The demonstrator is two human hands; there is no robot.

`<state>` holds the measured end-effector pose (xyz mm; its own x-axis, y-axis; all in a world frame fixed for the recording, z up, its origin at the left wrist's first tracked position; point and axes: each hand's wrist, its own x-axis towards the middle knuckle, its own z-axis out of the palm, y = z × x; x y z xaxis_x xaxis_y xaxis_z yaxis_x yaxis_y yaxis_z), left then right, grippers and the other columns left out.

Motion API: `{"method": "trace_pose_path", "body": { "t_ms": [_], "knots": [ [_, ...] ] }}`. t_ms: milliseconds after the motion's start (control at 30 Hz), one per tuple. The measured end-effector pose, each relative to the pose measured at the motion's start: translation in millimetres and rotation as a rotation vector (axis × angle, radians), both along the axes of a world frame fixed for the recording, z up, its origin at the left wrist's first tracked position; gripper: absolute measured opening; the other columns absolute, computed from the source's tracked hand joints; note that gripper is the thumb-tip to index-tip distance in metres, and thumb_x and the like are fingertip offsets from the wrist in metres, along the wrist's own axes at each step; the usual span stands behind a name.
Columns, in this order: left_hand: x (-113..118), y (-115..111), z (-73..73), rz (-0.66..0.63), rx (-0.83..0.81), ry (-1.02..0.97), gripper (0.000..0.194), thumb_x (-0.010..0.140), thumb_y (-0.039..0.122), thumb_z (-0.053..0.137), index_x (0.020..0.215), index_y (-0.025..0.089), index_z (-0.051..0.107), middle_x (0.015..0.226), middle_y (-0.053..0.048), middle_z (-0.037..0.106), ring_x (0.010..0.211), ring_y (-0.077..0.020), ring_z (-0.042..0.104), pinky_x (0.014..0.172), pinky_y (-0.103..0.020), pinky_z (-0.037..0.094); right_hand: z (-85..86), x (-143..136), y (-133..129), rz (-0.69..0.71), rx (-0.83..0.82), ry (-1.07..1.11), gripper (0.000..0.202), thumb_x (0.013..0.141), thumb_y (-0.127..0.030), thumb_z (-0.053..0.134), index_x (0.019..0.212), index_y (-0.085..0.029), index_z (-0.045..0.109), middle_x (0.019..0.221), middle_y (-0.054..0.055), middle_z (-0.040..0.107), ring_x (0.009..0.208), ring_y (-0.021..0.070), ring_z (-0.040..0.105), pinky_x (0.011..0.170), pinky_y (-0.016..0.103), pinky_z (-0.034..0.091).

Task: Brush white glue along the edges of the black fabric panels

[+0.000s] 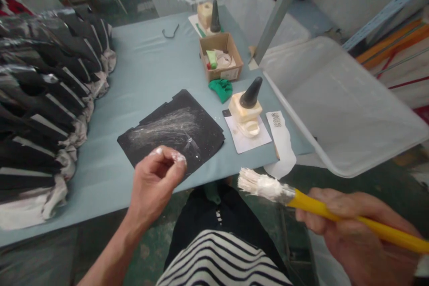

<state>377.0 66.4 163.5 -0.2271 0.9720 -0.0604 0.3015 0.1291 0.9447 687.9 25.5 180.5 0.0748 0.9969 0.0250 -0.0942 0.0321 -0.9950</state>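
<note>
Brush [313, 204], near right, clasped by right grip [355, 223]. Left grip [159, 176] curled beside black sheet [172, 129]; contents cannot be told.

A blue table [134, 67] bears a black sheet [172, 127], green cloth [221, 90], cardboard box [214, 74].

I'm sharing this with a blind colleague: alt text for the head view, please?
A person's right hand holds a yellow-handled brush with white-coated bristles; the left hand, curled, is near a white-streaked black sheet on a blue-grey table. Dark pieces line the table's left side.
</note>
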Motion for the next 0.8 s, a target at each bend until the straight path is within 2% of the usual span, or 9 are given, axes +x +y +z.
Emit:
{"method": "trace_pose_path", "body": {
  "t_ms": [100, 200, 367, 567, 800],
  "knots": [
    [31.6, -9.5, 20.2, -0.136, 0.007, -0.156, 0.012, 0.082, 0.018, 0.070, 0.072, 0.022, 0.067, 0.068, 0.001, 0.067, 0.062, -0.0124, 0.060, 0.057, -0.023, 0.049, -2.3, -15.8, 12.6, 0.036, 0.012, 0.059, 0.010, 0.094, -0.039, 0.085, 0.091, -0.030, 0.080, 0.060, -0.001, 0.064, 0.053, 0.0174, 0.061, 0.051, 0.028, 0.057],
    [51.3, -14.4, 28.3, -0.181, -0.056, -0.266, 0.010, 0.081, 0.016, 0.069, 0.073, 0.021, 0.068, 0.067, 0.001, 0.067, 0.061, -0.0113, 0.060, 0.057, -0.021, 0.048, -5.8, -19.2, 15.1, 0.078, 0.009, 0.070, 0.010, 0.095, -0.039, 0.084, 0.092, -0.030, 0.080, 0.060, -0.001, 0.065, 0.052, 0.0168, 0.061, 0.051, 0.028, 0.057],
    [54.3, -18.2, 25.3, -0.180, -0.196, -0.370, 0.005, 0.077, 0.021, 0.072, 0.074, 0.019, 0.068, 0.067, 0.000, 0.064, 0.062, -0.0118, 0.057, 0.059, -0.023, 0.047, -8.2, -12.5, 8.1, 0.142, 0.054, 0.004, 0.006, 0.099, -0.034, 0.080, 0.094, -0.029, 0.079, 0.064, 0.000, 0.066, 0.059, 0.0178, 0.063, 0.058, 0.029, 0.057],
    [57.7, -17.8, 23.7, -0.203, -0.377, -0.450, 0.018, 0.076, 0.032, 0.073, 0.075, 0.018, 0.063, 0.065, 0.001, 0.057, 0.061, -0.0118, 0.048, 0.058, -0.025, 0.041, -10.5, -9.4, 9.9, 0.253, 0.137, -0.056, 0.001, 0.103, -0.028, 0.075, 0.102, -0.028, 0.076, 0.071, -0.001, 0.069, 0.062, 0.0178, 0.067, 0.060, 0.030, 0.058],
    [59.0, -15.7, 25.0, -0.205, -0.432, -0.454, 0.020, 0.070, 0.033, 0.072, 0.073, 0.018, 0.061, 0.064, 0.001, 0.056, 0.060, -0.0118, 0.048, 0.058, -0.025, 0.038, -6.7, -5.1, 14.3, 0.289, 0.294, -0.260, 0.008, 0.105, -0.031, 0.071, 0.101, -0.025, 0.075, 0.075, 0.001, 0.073, 0.062, 0.0178, 0.070, 0.061, 0.028, 0.060]
  ]
}}
